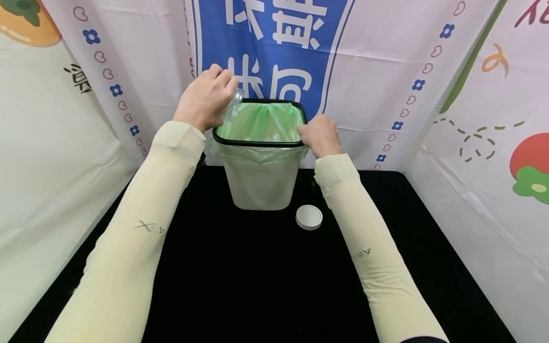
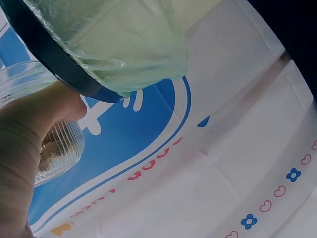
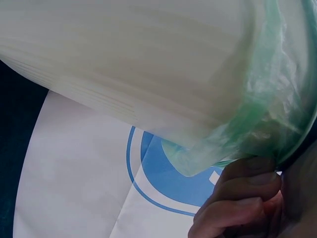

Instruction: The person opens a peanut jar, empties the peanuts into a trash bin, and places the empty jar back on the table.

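Note:
My left hand [image 1: 208, 97] grips a clear ribbed jar [image 2: 67, 146], tilted beside the left edge of a trash bin's mouth. Something brownish shows inside the jar in the left wrist view; its kind is unclear. The pale bin [image 1: 263, 186] stands at the back of the table, lined with a thin green bag [image 1: 266, 123] under a black rim [image 1: 257, 143]. On the bin's right side, the fingers of my right hand [image 1: 321, 136] curl at the rim and pinch it. A round white lid [image 1: 309, 217] lies on the table in front of the bin.
The black-covered table [image 1: 257, 276] spreads in front of the bin. Close behind the bin hangs a printed cloth [image 1: 373, 62] with a blue panel. Pale cloth walls rise along the left and right sides.

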